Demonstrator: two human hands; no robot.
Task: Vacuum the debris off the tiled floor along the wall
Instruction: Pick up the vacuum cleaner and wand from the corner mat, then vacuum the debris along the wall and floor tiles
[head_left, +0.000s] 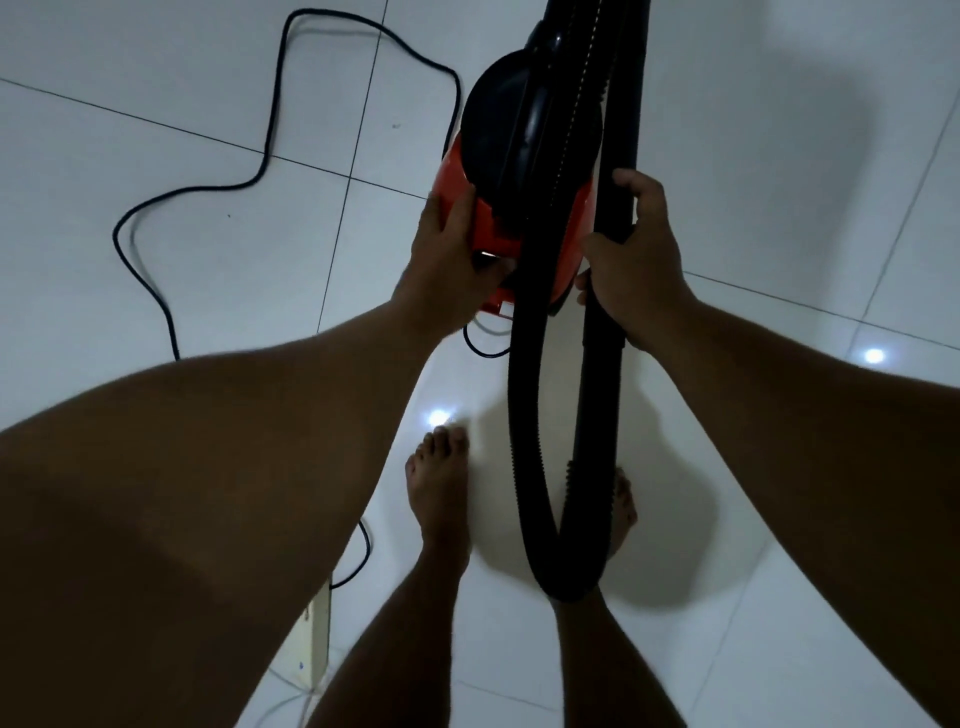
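A red and black canister vacuum cleaner (524, 156) stands on the white tiled floor (208, 249) in front of me. My left hand (447, 254) lies on its red near side, with the thumb on a small panel and the fingers spread over the casing. My right hand (639, 260) is closed around the black wand tube (623, 104), which runs up out of the frame. The black ribbed hose (524, 415) hangs in a loop down between my bare feet (441, 488). No debris shows clearly except tiny dark specks (396, 125) on the tiles.
A black power cord (156, 208) snakes across the floor on the left and runs down to a white power strip (317, 634) by my left leg. Bright ceiling-light reflections glint on the glossy tiles. No wall is visible.
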